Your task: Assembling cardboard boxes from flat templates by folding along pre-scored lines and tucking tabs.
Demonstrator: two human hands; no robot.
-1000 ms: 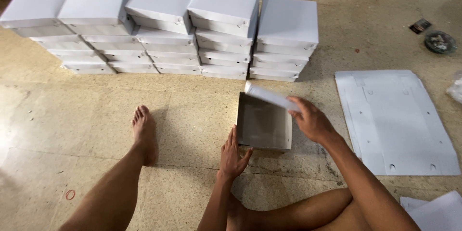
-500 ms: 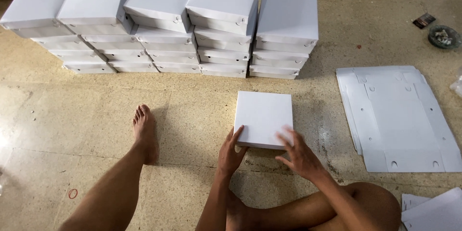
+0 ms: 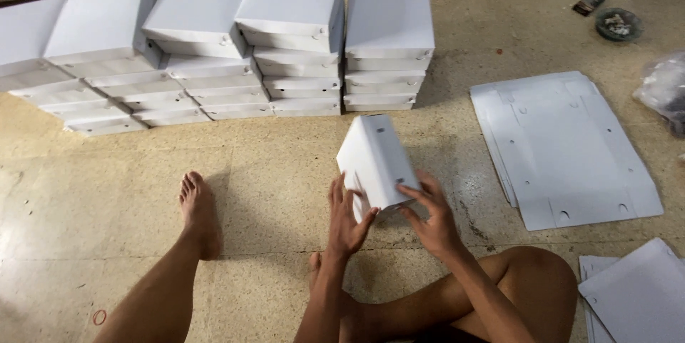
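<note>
A white cardboard box [image 3: 377, 159] with its lid shut stands tilted up on its near edge on the floor in front of me. My left hand [image 3: 345, 219] presses against its left side. My right hand [image 3: 430, 216] grips its near right corner, fingers spread over the white face. Both hands hold the box together.
Several stacks of finished white boxes [image 3: 214, 50] stand in a row beyond it. A pile of flat white box blanks [image 3: 564, 147] lies to the right, and more white sheets [image 3: 635, 293] at the lower right. My bare left foot [image 3: 198, 214] rests on the floor at left. A small dark dish [image 3: 617, 23] sits far right.
The box was open a second ago. Its lid was folded shut, it lay flat, and now both hands have tipped it up onto its edge.
</note>
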